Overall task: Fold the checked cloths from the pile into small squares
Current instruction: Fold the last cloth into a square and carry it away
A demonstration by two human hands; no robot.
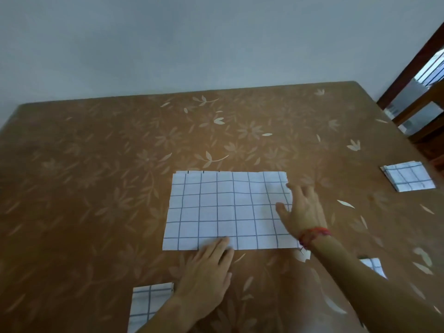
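A white cloth with blue checks [225, 210] lies flat as a wide rectangle in the middle of the table. My left hand [206, 272] rests with straight fingers on the cloth's near edge, near its middle. My right hand [302, 210], with a red thread band at the wrist, lies with spread fingers over the cloth's right edge. A small folded checked square [407, 176] sits at the table's right side. More checked cloth [146, 304] lies at the near edge, left of my left arm. Another bit of checked cloth [373, 266] shows behind my right forearm.
The table [96, 176] is covered with a brown sheet printed with pale flowers. A dark wooden chair [418, 92] stands at the far right corner. A pale wall runs behind the table's far edge.
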